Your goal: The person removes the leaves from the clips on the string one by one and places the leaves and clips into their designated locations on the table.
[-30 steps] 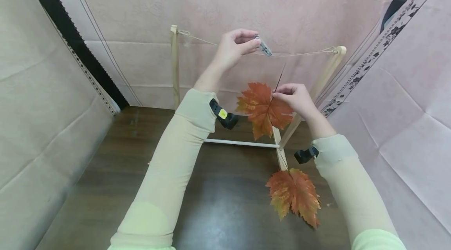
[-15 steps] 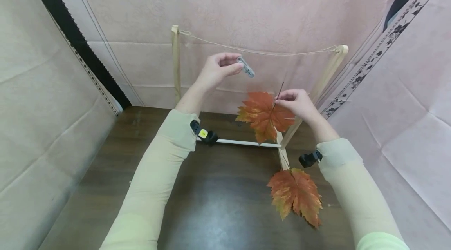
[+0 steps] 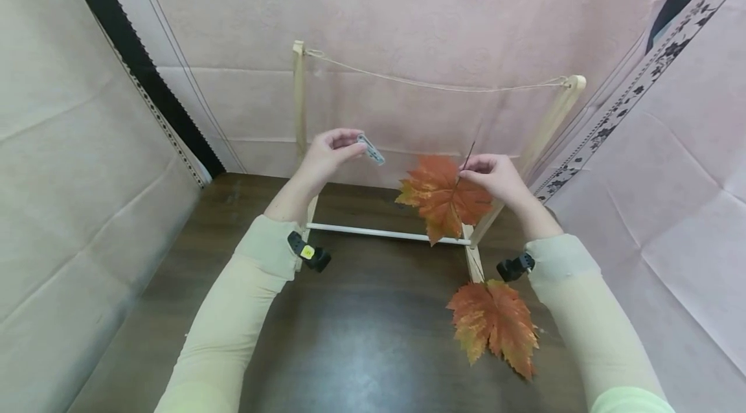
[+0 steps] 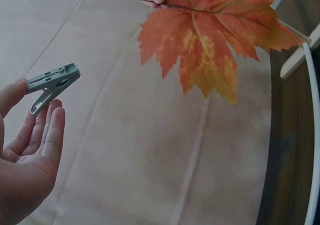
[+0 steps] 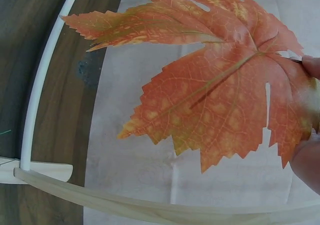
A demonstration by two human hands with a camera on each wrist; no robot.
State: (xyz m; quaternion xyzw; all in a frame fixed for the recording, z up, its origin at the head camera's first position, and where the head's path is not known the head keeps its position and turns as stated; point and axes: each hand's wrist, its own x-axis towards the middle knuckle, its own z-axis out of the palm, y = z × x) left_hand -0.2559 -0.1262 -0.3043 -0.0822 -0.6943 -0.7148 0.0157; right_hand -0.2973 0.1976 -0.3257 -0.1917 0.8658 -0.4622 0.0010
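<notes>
Between thumb and fingers my left hand [image 3: 327, 155] pinches a grey-green clothespin [image 3: 370, 149]. In the left wrist view the clothespin [image 4: 54, 83] points toward the leaf, its handles between the thumb and fingertips. My right hand [image 3: 494, 177] pinches the thin dark stem of an orange maple leaf [image 3: 445, 196], which hangs stem up, apart from the clothespin. The leaf [image 5: 215, 95] fills much of the right wrist view. Above both hands a thin string [image 3: 431, 85] sags between two wooden posts. A second maple leaf [image 3: 494, 327] lies on the table below my right hand.
The wooden frame has a left post [image 3: 300, 96], a right post [image 3: 553, 118] and a white bar [image 3: 384, 232] low between them. It stands on a dark wood table [image 3: 350, 335]. Pale cloth [image 3: 443, 11] hangs behind and at both sides.
My left hand has come down and left, away from the string, still pinching the clothespin. My right hand has lowered slightly with the leaf. The leaf on the table has stayed put.
</notes>
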